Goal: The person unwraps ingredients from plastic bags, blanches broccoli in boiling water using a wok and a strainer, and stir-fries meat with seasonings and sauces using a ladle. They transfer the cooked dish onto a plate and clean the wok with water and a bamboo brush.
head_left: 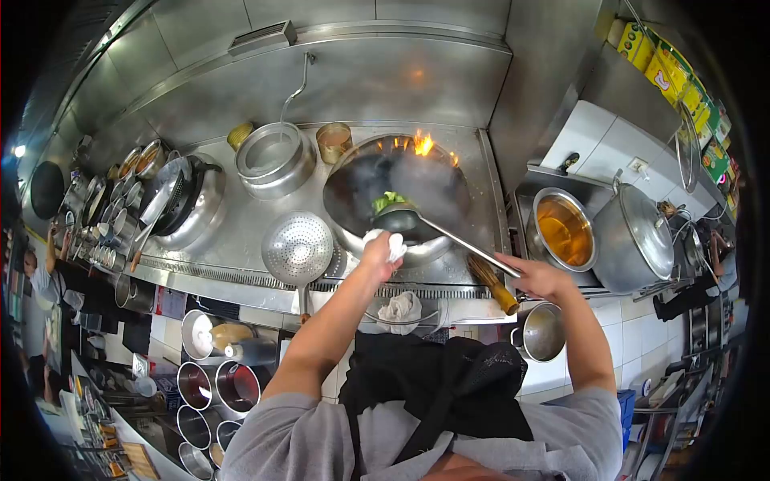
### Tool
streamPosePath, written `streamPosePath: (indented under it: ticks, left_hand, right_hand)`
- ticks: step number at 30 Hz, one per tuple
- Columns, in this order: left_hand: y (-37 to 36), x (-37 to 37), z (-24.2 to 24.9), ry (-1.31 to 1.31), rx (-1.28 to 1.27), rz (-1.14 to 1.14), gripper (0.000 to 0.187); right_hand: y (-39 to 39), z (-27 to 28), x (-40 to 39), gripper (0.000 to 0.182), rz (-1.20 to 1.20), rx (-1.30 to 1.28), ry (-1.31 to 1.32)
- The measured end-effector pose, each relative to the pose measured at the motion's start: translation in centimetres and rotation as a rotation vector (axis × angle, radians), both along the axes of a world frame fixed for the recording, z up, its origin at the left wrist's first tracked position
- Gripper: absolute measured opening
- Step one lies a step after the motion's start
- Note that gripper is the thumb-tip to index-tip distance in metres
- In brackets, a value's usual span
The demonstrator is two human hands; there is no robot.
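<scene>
A dark wok (346,192) sits on the stove with steam inside and flames along its far rim. Green vegetables (389,200) lie near its middle. My left hand (378,258) is closed on a white cloth (393,240) at the wok's near edge. My right hand (533,276) grips the handle end of a long metal ladle (457,239), whose bowl is in the wok beside the greens. Below the ladle's handle, near my right hand, lies a bamboo brush (493,284).
A perforated strainer (297,247) rests left of the wok, with a metal pot (275,160) behind it. To the right stand a pan of orange liquid (564,230) and a large lidded pot (634,239). Sauce containers (238,387) are at the lower left. Other people stand at both far sides.
</scene>
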State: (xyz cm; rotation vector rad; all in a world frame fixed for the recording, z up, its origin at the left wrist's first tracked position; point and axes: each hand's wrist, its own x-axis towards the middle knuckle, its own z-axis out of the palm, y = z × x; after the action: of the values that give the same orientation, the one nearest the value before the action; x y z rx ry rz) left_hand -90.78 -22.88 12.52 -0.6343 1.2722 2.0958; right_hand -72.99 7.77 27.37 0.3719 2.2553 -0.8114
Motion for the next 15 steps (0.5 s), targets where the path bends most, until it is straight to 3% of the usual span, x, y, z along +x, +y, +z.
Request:
streamPosePath:
  ticks: [2,4,5,8,9,11,13,14,15]
  left_hand:
    - [1.0,-1.1,-4.1,0.058,-0.054,-0.051,0.017]
    - [0.2,1.5,-8.0,0.203,0.030,-0.057,0.015]
    - [-0.4,3.6,-8.6,0.183,0.050,-0.007,0.011]
    - [-3.1,10.3,-10.3,0.097,0.066,0.107,0.019]
    - [-3.9,11.5,-10.2,0.024,-0.045,0.054,0.017]
    - [-2.6,11.0,-4.2,0.067,0.110,0.187,0.012]
    - [-2.8,5.6,-4.6,0.110,0.317,0.048,0.015]
    - [-1.4,3.1,-2.4,0.056,0.163,0.066,0.016]
    - [0.2,1.3,-0.3,0.019,0.018,0.077,0.017]
  right_hand:
    - [1.4,-9.1,-3.2,0.081,0.346,0.105,0.516]
    - [-3.2,-9.3,-5.0,0.084,0.223,0.406,0.327]
    - [-4.2,-10.0,-4.9,0.084,0.205,0.485,0.362]
    - [-4.2,-8.3,-2.9,0.084,0.176,0.458,0.330]
    - [-3.2,-6.3,-1.2,0.084,0.210,0.397,0.342]
    - [0.7,-4.9,-0.6,0.084,0.260,0.346,0.351]
    - [3.7,-4.9,-0.6,0.079,0.432,0.100,0.569]
    - [3.8,-4.9,-0.9,0.078,0.490,0.011,0.630]
    - [3.2,-4.9,-2.4,0.079,0.452,0.028,0.530]
